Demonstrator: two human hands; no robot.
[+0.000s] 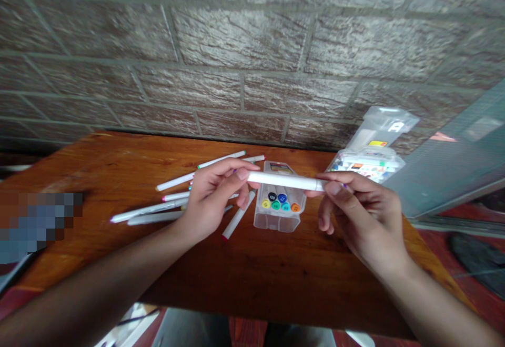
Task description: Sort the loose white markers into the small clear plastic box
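Observation:
I hold a white marker [284, 180] level above the table, one end in each hand. My left hand [215, 195] pinches its left end with thumb and fingers. My right hand [361, 211] pinches the right end, where the cap sits. Right under the marker stands a clear plastic case [278, 219] with several markers upright in it, their coloured caps showing. Several loose white markers [158, 211] lie scattered on the wooden table [118, 173] behind and left of my left hand.
A second clear marker box [369, 164] with its lid [384, 126] tipped back stands at the table's back right, against a brick wall. A glass panel slopes at the right. A blurred patch covers the table's left edge.

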